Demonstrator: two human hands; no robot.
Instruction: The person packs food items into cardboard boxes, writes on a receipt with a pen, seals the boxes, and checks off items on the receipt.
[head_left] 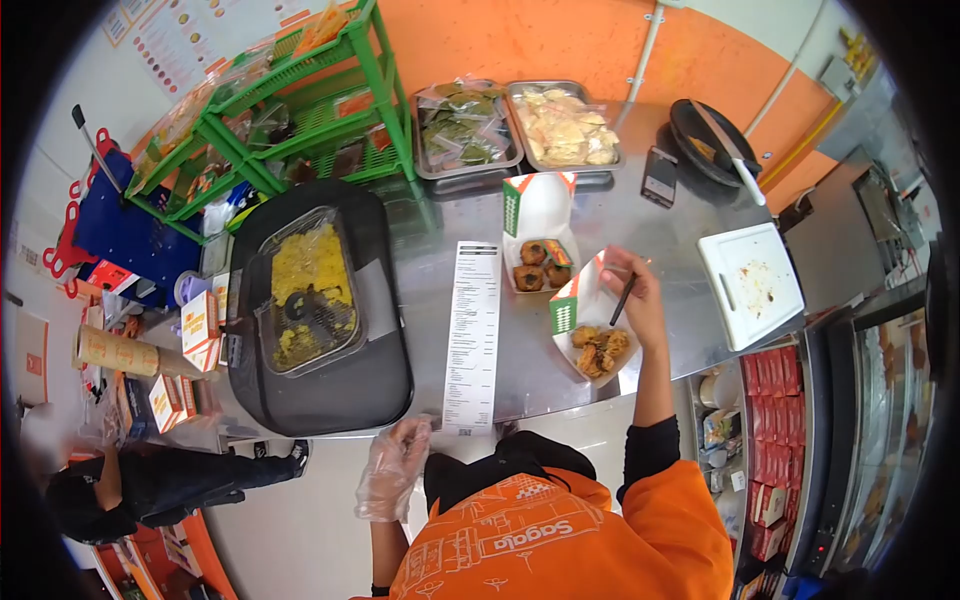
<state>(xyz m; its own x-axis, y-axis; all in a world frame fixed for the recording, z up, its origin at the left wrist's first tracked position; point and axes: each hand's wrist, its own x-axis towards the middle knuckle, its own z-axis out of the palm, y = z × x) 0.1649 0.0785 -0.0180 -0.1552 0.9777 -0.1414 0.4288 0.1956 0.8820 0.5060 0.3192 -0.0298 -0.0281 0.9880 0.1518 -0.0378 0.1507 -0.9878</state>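
My right hand (632, 278) is closed round a thin black pen (622, 300), whose tip points down over an open paper box (566, 330) of fried pieces (600, 352). Behind it stands a second open box (538, 215) with brown fried balls (531, 277) and a small sachet (556, 252). A long printed receipt (472, 340) lies on the steel table (520, 375) to the left. At the table's front edge is my left hand (394, 468) in a clear plastic glove, its fingers curled and partly blurred by the plastic.
Far left, a black tray (385, 385) bears a container of yellow food (315, 270). Behind are a green rack (385, 90) and two metal trays (468, 172). To the right lie a phone (659, 177), a pan (690, 125), a knife (735, 160) and a white board (750, 285). Another person (170, 485) stands at lower left.
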